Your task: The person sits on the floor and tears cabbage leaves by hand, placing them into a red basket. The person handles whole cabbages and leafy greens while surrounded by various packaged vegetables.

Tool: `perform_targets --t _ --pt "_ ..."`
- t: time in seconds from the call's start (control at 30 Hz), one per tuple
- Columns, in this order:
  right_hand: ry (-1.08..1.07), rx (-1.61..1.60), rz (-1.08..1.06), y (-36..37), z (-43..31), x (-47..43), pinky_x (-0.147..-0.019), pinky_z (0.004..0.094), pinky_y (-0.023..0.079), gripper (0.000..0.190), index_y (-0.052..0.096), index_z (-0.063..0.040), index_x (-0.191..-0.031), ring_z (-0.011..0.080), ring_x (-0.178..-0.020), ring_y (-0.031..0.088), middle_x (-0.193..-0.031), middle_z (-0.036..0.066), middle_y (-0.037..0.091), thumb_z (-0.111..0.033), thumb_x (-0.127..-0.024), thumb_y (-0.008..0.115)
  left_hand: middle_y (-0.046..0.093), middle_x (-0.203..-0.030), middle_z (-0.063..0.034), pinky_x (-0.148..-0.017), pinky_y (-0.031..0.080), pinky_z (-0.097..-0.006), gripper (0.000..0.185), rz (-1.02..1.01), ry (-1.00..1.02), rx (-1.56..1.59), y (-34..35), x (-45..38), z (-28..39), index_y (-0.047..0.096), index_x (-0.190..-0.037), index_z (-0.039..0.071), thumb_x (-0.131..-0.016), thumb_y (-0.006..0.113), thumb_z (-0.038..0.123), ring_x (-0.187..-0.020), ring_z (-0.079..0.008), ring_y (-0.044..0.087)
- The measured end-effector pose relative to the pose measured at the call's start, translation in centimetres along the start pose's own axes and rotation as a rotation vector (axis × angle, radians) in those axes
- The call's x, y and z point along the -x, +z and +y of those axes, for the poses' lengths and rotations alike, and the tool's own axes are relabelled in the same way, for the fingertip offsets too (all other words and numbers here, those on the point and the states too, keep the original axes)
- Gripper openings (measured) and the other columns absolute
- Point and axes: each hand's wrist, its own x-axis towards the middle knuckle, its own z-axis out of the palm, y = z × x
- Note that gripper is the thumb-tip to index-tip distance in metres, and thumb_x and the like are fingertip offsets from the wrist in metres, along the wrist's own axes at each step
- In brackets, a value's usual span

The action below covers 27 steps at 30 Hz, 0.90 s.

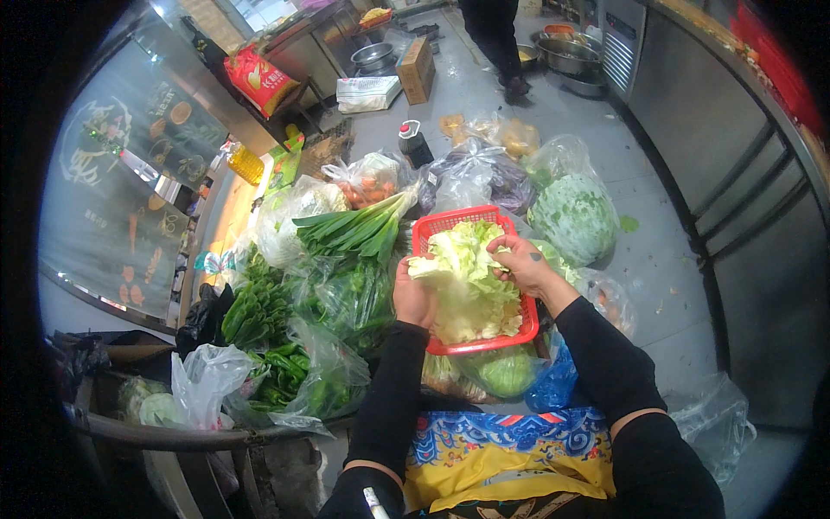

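A red plastic basket [481,348] in front of me is heaped with pale green lettuce leaves [480,311]. My left hand [414,297] is at the basket's left side, thumb and fingers on a leaf held above the pile. From the right, my right hand [524,265] pinches the leaves between thumb and fingers. Under the basket's near edge sits a bagged round green vegetable [509,371], with a blue plastic bag [552,379] beside it. Leeks or similar long green stalks [360,227] lie to the left of the basket.
Bagged green peppers [285,373] and leafy greens [256,311] crowd the left. A large winter melon [574,217] lies right, before steel cabinets [720,156]. Beyond stand a dark bottle [414,146], a cardboard box [415,70] and steel basins [567,55]. A person's legs [496,42] are farther off.
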Motion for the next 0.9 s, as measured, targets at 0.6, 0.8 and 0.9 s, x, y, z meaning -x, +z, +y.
perform_targets --t 0.6,0.8,0.9 --pt "-0.492 0.675 -0.006 4.7 -2.5 3.2 -0.101 0.0385 0.044 0.053 0.053 -0.004 -0.132 0.0335 -0.121 0.055 -0.13 0.021 0.056 -0.017 -0.084 0.071 0.064 -0.111 -0.0126 -0.093 0.052 -0.0407 0.032 -0.017 -0.044 0.078 -1.5 -1.6 0.9 0.051 -0.115 0.007 -0.088 0.046 -0.009 -0.103 -0.0266 0.063" --pt "-0.2 0.353 0.056 2.7 -1.5 1.1 -0.062 0.0284 0.049 0.013 0.063 -0.001 -0.098 0.0125 -0.074 0.063 -0.084 0.007 0.067 -0.013 -0.093 0.062 0.064 -0.111 -0.0125 -0.095 0.051 -0.0447 0.033 0.076 -0.218 0.103 -4.5 -2.8 0.1 0.054 -0.114 0.005 -0.086 0.043 -0.008 -0.104 -0.0295 0.063" --pt "-0.138 0.1 0.049 0.0 -2.2 0.4 -0.061 0.0286 0.049 0.014 0.062 -0.002 -0.104 0.013 -0.075 0.064 -0.087 0.008 0.068 -0.012 -0.094 0.062 0.063 -0.113 -0.0134 -0.099 0.049 -0.0475 0.032 0.131 -0.241 0.13 -5.0 -2.9 0.7 0.056 -0.114 0.004 -0.086 0.043 -0.005 -0.106 -0.0311 0.062"
